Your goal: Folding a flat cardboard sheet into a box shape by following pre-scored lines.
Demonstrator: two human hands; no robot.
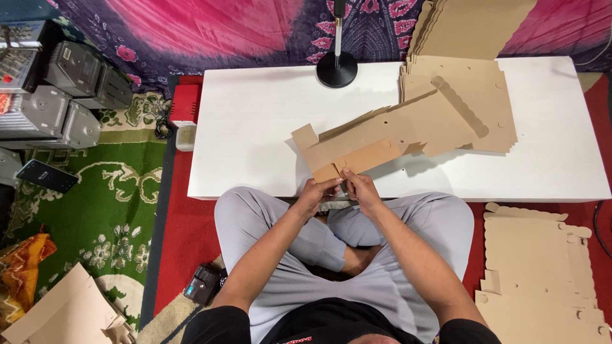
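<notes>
Between the left hand and the right hand sits a flat die-cut box blank of matt brown cardboard, smooth-faced, with scalloped cut edges. Under it the low table has a smooth white top with a dull satin look. Beyond the right hand, a stack of cardboard blanks shows the same dry paper finish. Farther ahead stands a round stand base, black and slightly glossy. Left of the left hand lies a woven green patterned carpet, soft and matt.
</notes>
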